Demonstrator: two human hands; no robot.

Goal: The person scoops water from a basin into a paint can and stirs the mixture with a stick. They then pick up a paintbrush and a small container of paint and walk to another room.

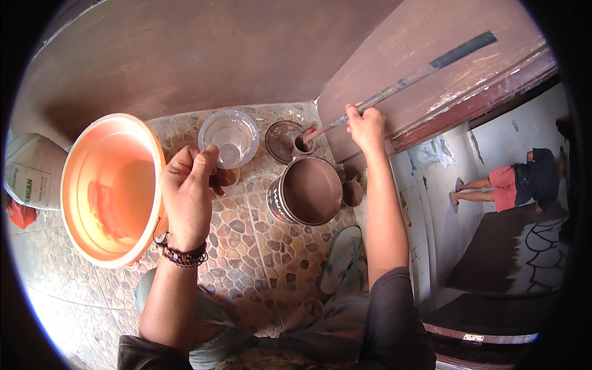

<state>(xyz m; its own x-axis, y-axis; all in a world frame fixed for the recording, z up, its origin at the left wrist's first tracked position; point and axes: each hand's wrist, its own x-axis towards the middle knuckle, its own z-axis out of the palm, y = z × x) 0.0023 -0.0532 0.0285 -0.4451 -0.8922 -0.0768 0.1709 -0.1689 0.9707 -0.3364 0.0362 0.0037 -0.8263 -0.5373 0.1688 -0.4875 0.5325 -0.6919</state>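
Note:
My left hand [188, 191] is closed, thumb and fingers pinching the near-left rim of a clear round plastic tub [245, 140]. The tub looks see-through, with the floor showing below it. My right hand [368, 128] is wrapped round a long, worn pole [407, 82] with a dark sleeve on its upper end. The pole slants from upper right down to a small brown-stained cup [303, 146]; whether its tip is inside, I cannot tell. Close by, between my hands, stands an open paint bucket [312, 191] full of brown paint. A stained round lid [280, 141] lies behind it.
A large orange basin [111, 253] stands at left, beside a white sack [37, 172]. Brown-painted walls [203, 55] close off the back and right. A sandal [342, 259] is near my feet on the pebble-patterned floor. Beyond the right wall, another person [515, 184] stands.

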